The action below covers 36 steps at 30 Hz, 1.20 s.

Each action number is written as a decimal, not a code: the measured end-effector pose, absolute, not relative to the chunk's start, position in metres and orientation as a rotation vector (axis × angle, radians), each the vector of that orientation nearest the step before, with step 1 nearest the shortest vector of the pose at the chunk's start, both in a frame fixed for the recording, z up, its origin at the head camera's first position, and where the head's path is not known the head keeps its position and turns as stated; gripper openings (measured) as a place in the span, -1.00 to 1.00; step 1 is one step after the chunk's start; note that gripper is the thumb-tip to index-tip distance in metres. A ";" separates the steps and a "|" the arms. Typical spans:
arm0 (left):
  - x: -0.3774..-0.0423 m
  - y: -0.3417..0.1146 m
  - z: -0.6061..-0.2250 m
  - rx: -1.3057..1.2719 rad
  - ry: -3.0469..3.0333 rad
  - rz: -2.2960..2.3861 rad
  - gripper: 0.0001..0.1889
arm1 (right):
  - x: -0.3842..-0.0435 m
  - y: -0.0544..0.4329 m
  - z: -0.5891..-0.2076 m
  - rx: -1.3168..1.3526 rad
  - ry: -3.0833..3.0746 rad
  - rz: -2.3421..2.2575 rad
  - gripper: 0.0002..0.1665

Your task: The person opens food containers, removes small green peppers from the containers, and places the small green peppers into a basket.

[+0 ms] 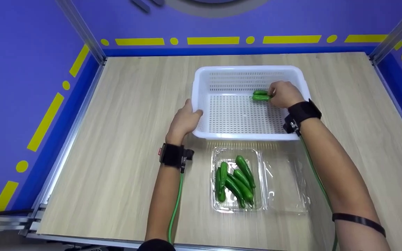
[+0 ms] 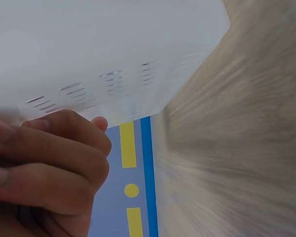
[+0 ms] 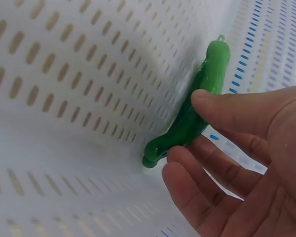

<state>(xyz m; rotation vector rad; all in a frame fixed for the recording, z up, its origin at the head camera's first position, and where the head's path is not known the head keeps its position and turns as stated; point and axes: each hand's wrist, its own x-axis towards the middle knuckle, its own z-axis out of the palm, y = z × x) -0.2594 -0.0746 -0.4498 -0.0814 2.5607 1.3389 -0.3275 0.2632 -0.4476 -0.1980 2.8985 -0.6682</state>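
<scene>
My left hand (image 1: 184,119) grips the left side of a white perforated plastic basket (image 1: 246,136), thumb over the rim and fingers outside the wall. The left wrist view shows those fingers curled beside the basket's outer wall (image 2: 113,44). Inside the basket at the back right, my right hand (image 1: 284,94) pinches a small green cucumber (image 3: 217,61) between thumb and fingers. A second cucumber (image 1: 260,92) lies right alongside it, mostly hidden behind it in the right wrist view.
In front of the basket, a clear plastic clamshell box (image 1: 218,208) holds several green cucumbers (image 1: 245,169). Its transparent lid (image 1: 284,184) lies folded open to the right. Blue panels (image 1: 222,26) with yellow marks wall the wooden table (image 1: 127,139) at the back and sides.
</scene>
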 end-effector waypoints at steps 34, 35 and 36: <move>-0.257 -0.074 -0.448 -0.096 2.547 1.360 -0.49 | -0.332 0.262 -0.451 -0.150 2.887 -0.688 -0.60; -0.257 -0.074 -0.448 -0.097 2.548 1.358 -0.49 | -0.331 0.262 -0.451 -0.151 2.887 -0.686 -0.61; -0.257 -0.074 -0.448 -0.097 2.549 1.354 -0.49 | -0.331 0.262 -0.452 -0.148 2.888 -0.685 -0.61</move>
